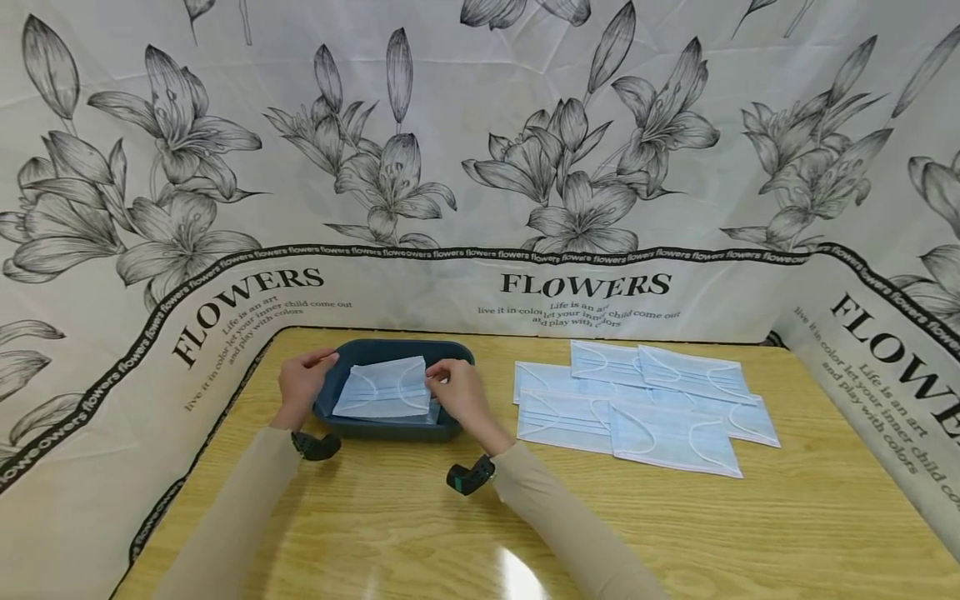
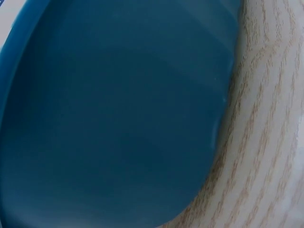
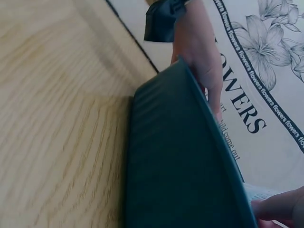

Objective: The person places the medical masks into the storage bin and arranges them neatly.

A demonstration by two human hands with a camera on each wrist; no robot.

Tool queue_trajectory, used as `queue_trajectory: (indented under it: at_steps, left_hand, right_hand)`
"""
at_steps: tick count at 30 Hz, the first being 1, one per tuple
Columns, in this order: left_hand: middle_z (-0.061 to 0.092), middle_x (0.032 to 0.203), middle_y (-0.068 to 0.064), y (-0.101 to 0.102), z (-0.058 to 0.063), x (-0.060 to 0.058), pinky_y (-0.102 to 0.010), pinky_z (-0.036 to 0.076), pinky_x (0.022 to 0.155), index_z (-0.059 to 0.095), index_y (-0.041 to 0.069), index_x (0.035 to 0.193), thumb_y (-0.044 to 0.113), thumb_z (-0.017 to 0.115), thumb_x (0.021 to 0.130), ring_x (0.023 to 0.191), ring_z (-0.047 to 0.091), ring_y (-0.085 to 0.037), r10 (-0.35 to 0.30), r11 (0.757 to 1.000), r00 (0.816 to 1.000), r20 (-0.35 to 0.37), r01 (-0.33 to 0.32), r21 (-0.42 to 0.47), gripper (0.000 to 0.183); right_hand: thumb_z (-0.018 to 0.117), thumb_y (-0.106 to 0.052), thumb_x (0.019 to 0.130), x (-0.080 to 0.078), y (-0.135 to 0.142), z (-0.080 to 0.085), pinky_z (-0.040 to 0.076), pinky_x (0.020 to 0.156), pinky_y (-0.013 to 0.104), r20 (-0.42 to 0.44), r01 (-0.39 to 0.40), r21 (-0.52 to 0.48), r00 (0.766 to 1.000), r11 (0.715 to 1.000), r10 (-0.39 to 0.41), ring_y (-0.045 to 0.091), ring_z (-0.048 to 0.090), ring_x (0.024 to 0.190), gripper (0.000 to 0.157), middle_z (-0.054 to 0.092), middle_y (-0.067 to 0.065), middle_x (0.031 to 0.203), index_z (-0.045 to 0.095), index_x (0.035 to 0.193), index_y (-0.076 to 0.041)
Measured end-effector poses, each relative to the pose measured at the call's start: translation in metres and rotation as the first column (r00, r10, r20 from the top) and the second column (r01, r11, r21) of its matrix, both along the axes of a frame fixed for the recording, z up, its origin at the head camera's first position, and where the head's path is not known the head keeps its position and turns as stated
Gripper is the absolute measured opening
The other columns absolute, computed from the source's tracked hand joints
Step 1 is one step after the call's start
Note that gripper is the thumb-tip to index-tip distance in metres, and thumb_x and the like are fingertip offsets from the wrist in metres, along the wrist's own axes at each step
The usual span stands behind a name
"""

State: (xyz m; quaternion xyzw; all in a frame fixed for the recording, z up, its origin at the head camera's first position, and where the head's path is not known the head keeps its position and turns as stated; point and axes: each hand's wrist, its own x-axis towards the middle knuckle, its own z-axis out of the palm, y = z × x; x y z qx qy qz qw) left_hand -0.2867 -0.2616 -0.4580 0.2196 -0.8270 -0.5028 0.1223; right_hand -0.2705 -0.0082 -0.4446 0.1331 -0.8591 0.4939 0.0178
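Observation:
A dark blue-green plastic basin (image 1: pixel 405 432) sits at the left of the table with light blue face masks inside. The top mask (image 1: pixel 384 386) lies tilted above another mask (image 1: pixel 432 413) partly hidden below it. At the basin's left end, my left hand (image 1: pixel 302 385) holds the rim; the right wrist view also shows this hand (image 3: pixel 203 61) at the far rim. My right hand (image 1: pixel 461 393) pinches the right edge of the top mask, over the basin's right side. The left wrist view is filled by the basin (image 2: pixel 118 104), with no fingers showing.
Several light blue masks (image 1: pixel 671 437) lie overlapping on the wooden table (image 1: pixel 420 525), right of the basin. A flower-printed cloth (image 1: pixel 480 167) hangs behind and along the sides. Both wrists wear black straps (image 1: pixel 471 477).

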Motion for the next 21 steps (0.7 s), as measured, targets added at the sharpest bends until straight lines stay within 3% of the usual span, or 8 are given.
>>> queue_trajectory:
  at_steps: [5,21]
  left_hand:
    - [0.067,0.119,-0.018,0.0023,0.0013,0.0008,-0.015,0.042,0.066,0.070,0.007,0.118,0.029,0.066,0.092,0.099,0.061,-0.023,0.004,1.000,1.000,-0.014,-0.004,-0.009,0.034]
    - [0.064,0.124,-0.017,0.0017,0.0014,0.0007,-0.024,0.045,0.076,0.068,0.008,0.120,0.030,0.063,0.093,0.107,0.059,-0.026,-0.013,1.000,1.000,0.002,0.013,-0.008,0.036]
  right_hand:
    - [0.069,-0.007,0.086,-0.0010,0.0012,0.0008,0.045,0.053,0.019,-0.053,0.033,0.084,0.998,0.996,-0.029,0.009,0.059,0.059,0.009,0.070,0.008,0.076,0.073,0.093,-0.002]
    - [0.071,-0.007,0.084,-0.0026,-0.0002,-0.0066,0.049,0.056,0.021,-0.153,0.050,0.171,0.988,0.984,-0.023,0.014,0.064,0.065,0.013,0.072,0.008,0.079,0.072,0.097,-0.004]
